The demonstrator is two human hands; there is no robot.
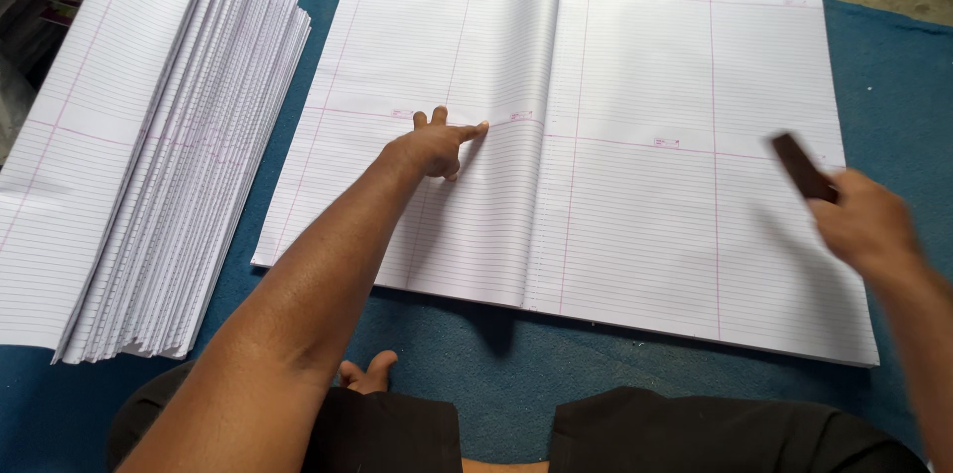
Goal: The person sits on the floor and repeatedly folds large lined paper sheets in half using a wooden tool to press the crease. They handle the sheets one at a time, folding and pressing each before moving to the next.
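Left hand (437, 147), reaching forward over the work with its palm down, fingers loosely spread and the forefinger stretched toward the fold; it presses on the folded-over leaf and grips nothing. Ruled paper sheet (496, 135): a large white sheet with fine grey lines and pink margin lines, folded from the right so that its curved crease stands up along the middle of the open sheet pile (685, 165). The pile lies flat on the blue mat (476, 334), directly ahead of the person. Right hand (862, 223), blurred at the right edge of the pile, is closed around a dark, flat, oblong tool (802, 165) that sticks up and to the left from the fist, above the uncovered right half of the pile. Folded sheet stack (179, 155): a thick fanned bundle of the same ruled paper, lying well to the left on the mat, apart from both hands. Dark-clothed knees (635, 433) fill the lower edge.
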